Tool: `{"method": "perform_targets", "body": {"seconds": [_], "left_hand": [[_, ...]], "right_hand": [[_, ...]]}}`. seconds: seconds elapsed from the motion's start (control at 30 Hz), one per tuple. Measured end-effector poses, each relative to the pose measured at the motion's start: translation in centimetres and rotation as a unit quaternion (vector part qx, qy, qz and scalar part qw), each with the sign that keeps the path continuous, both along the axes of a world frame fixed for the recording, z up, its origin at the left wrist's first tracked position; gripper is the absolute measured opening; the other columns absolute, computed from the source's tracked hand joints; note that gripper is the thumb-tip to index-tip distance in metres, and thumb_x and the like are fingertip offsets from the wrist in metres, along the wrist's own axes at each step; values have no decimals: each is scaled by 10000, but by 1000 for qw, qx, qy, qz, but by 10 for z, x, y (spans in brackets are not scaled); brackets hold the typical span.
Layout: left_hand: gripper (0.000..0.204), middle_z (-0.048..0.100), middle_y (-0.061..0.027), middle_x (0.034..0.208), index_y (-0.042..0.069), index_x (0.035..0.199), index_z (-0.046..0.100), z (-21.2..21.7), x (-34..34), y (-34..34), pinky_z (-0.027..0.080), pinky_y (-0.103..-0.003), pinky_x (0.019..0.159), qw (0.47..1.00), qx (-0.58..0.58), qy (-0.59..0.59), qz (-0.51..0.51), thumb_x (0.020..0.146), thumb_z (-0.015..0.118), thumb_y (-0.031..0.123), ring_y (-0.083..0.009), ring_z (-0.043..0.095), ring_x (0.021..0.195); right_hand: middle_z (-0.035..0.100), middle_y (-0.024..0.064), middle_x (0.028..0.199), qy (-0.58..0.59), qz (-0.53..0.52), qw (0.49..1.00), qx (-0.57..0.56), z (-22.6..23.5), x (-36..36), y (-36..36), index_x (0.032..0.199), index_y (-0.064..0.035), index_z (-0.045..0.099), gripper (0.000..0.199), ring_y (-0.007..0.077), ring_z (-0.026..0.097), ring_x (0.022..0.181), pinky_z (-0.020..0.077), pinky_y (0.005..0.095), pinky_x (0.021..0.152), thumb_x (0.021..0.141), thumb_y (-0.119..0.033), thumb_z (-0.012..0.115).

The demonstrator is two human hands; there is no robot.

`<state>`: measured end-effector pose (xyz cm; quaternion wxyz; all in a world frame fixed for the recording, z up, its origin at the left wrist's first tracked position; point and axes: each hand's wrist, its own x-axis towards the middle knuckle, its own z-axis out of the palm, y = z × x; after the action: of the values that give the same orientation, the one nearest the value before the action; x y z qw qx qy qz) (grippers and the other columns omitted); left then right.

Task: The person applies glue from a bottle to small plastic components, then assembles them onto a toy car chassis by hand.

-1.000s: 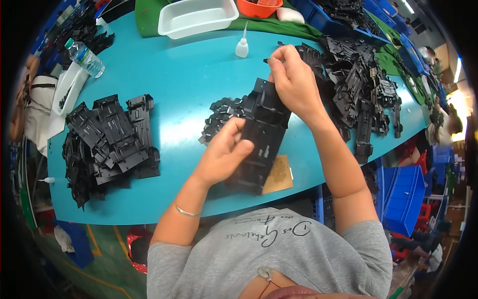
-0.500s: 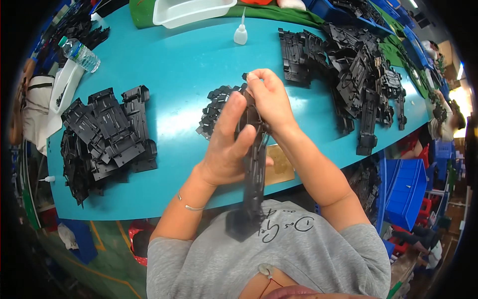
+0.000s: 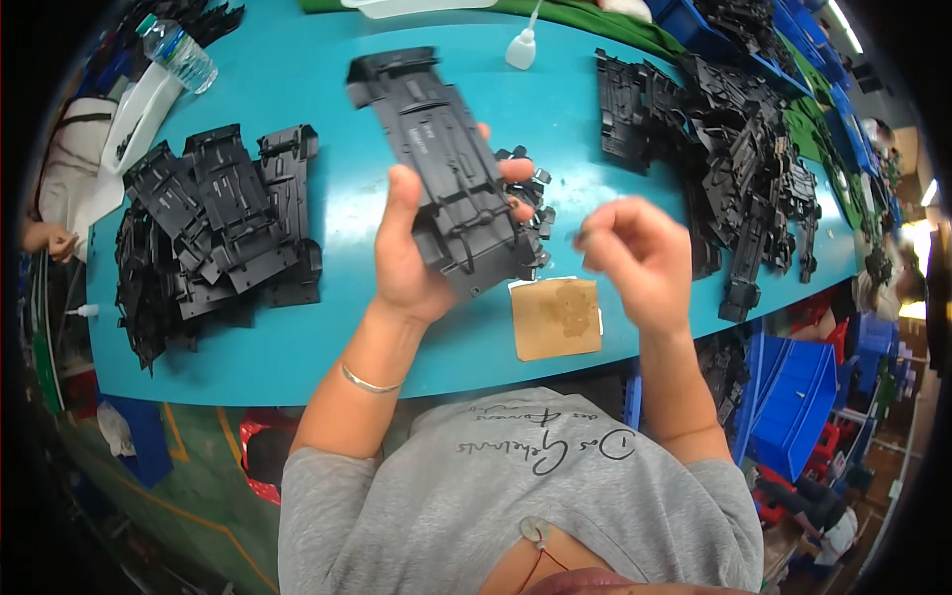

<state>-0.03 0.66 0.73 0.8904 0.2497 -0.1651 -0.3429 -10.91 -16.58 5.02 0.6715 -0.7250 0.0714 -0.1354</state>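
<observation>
Long black plastic panel [image 3: 441,169]: held above the teal table [image 3: 327,327], long axis running 11 to 5 o'clock. Your left hand [image 3: 412,253] clamps its lower end, thumb on the near face, fingertips wrapped round the far edge. Your right hand [image 3: 635,258] is apart from it, at 3 o'clock of the grip, fingers pinched together; what they pinch is too blurred to tell. Left hand is nearer. Small black clips [image 3: 531,213] lie under the panel; brown card [image 3: 557,317] at 5 o'clock; stacked panels [image 3: 213,238] at 9 o'clock.

Turquoise worktable [image 3: 297,337]; green mat [image 3: 615,18] along its far edge, blue bins [image 3: 793,392] beside it, green floor [image 3: 188,486] below
</observation>
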Motion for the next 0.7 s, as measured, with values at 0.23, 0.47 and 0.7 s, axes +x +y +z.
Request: {"method": "perform_targets", "body": {"seconds": [0.23,0.47,0.7], "left_hand": [[767,569,-176,1189,43,1422,292,0,-9,-5,519,-381,872,997,62,-38,-9,936,392,629,-251,614,973],[827,580,-172,1168,38,1436,287,0,-12,-6,535,-370,851,993,104,-56,8,908,408,663,-244,622,973],[813,564,-138,1165,57,1448,263,1,-12,-6,513,-358,862,994,92,-62,2,910,444,639,-225,595,985]], "right_hand": [[638,99,799,-194,14,938,-286,-3,0,45,828,-21,656,232,215,608,671,488,282,597,638,83,736],[611,44,766,-262,-47,863,-430,-10,3,48,813,-64,681,253,198,569,627,432,295,531,598,-7,801],[608,37,766,-260,-43,852,-452,-11,3,49,805,-67,684,245,195,558,619,424,297,525,591,-19,794]]}}
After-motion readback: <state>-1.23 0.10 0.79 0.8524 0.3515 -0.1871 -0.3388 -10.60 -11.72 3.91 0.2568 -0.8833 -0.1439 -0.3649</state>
